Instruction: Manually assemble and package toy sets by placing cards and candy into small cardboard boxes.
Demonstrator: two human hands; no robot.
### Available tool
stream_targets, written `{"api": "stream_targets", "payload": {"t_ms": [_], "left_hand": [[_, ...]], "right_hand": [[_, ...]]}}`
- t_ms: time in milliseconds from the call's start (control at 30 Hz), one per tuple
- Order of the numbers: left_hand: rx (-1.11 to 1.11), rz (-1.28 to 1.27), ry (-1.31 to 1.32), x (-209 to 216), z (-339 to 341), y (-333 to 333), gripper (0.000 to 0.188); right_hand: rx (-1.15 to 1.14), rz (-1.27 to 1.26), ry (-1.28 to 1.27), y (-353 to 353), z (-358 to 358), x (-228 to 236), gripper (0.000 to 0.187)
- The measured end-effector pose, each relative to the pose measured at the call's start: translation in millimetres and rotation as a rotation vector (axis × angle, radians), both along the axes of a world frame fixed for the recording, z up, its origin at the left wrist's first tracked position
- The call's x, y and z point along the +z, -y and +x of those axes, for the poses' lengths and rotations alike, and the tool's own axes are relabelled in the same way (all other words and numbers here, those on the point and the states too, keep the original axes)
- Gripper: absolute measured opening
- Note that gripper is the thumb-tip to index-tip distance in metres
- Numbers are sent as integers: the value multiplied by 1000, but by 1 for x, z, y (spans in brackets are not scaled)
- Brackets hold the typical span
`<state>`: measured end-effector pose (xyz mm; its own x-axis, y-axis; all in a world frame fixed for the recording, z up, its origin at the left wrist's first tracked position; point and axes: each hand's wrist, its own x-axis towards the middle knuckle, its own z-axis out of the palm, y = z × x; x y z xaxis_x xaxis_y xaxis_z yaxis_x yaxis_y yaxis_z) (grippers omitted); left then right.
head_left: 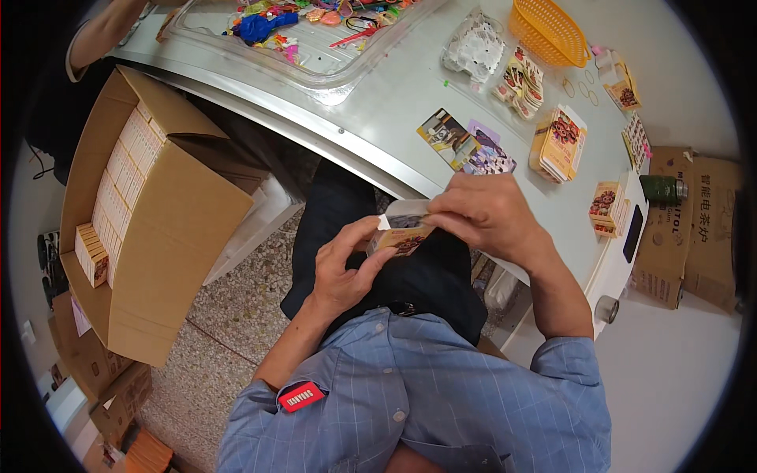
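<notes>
My left hand (347, 266) grips a small yellow-and-white cardboard box (404, 239) by its sides, above my lap. The box's top is open, and dark contents show inside; their kind I cannot make out. At its right end, the fingers of my right hand (487, 217) are pinched together on the raised flap. On the table beyond lie several printed cards (449, 140), just past my right hand. A stack of flattened yellow boxes (558, 144) stands farther right.
A large carton (181, 236) packed with rows of small boxes stands at the left. A clear tray (315, 75) of colourful small items, a yellow basket (552, 33) and a clear container (473, 49) rest on the table (378, 118). A phone (633, 234) lies at right. Another person's arm (102, 35) reaches in at upper left.
</notes>
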<state>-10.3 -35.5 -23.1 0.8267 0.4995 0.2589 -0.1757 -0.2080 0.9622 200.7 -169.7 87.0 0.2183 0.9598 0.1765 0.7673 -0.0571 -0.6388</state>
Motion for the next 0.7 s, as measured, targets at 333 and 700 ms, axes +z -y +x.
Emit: {"api": "stream_targets", "payload": {"t_ms": [333, 700], "left_hand": [[17, -8, 10, -5, -9, 2, 48], [-2, -100, -3, 6, 12, -17, 56]], "right_hand": [[-96, -49, -186, 2, 8, 7, 14], [-489, -174, 442, -47, 195, -1, 35]]}}
